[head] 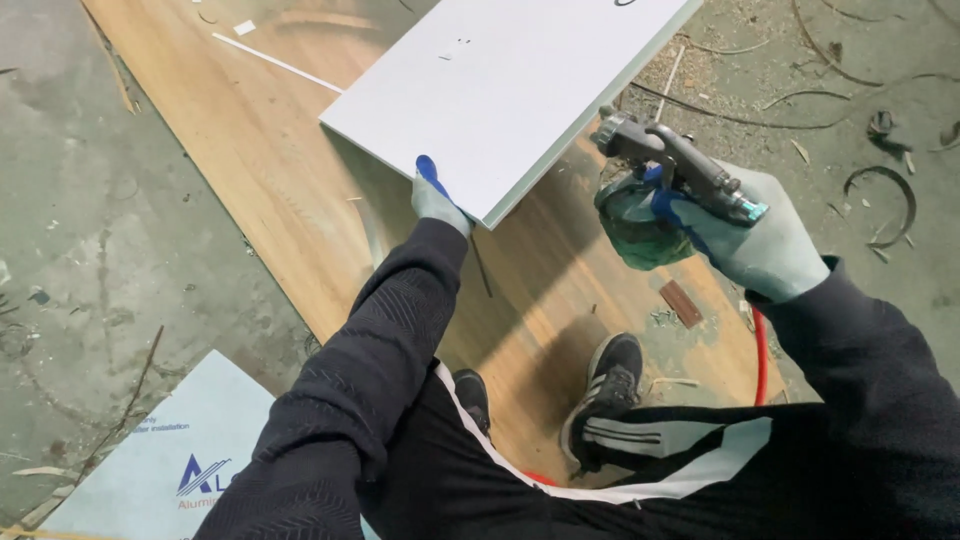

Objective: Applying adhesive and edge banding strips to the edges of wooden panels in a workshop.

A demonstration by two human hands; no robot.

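Observation:
My left hand (pixel 436 196), in a grey glove with blue fingertips, grips the near edge of a white flat panel (pixel 500 80) and holds it tilted above a wooden board (pixel 270 150). My right hand (pixel 755 235), gloved the same way, is closed around a grey metal spray gun (pixel 680 160) with a greenish, stained cup (pixel 635 220) under it. The gun's nozzle points at the panel's right edge, a short gap away. A red hose (pixel 762 355) runs down from behind my right hand.
The wooden board lies on a dusty concrete floor (pixel 100 220) strewn with shavings and curled strips. My two shoes (pixel 605 385) stand on the board. A pale printed sheet (pixel 170 460) lies at the lower left. A small brown block (pixel 680 303) rests near my right foot.

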